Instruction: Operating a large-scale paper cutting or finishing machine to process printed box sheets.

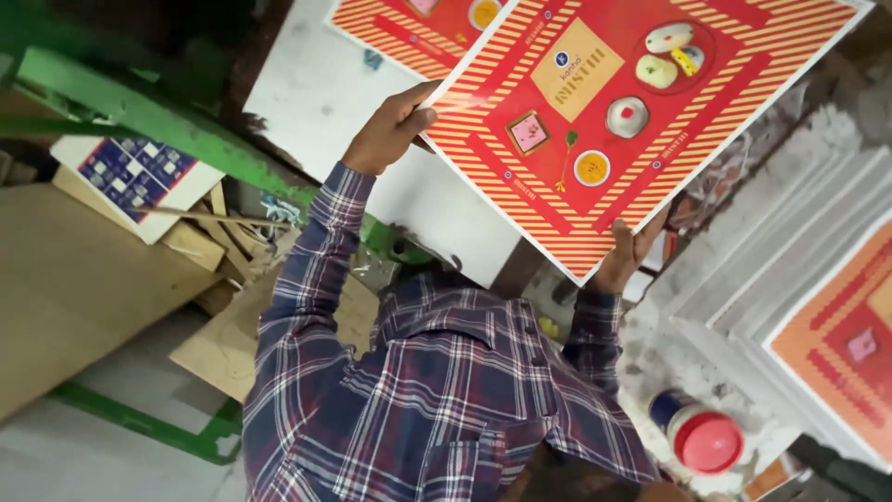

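While both hands pinch the red printed sheet [604, 121] by its edges, everything depends on two thin holds: the left hand [388, 130] has its grip closed on the sheet's long edge, thumb on top, and the right hand [627, 256] clamps the lower corner. Held up and tilted above the white surface [325, 93], the sheet could easily sag or twist between those two points, and a crease looks likely if either hand slackens. Another printed sheet [418, 28] lies just beneath, so a careless drop could land askew on it. Off to the right, the stack [818, 279] and the red-lidded jar [701, 437] sit near enough that a swinging corner might clip them.
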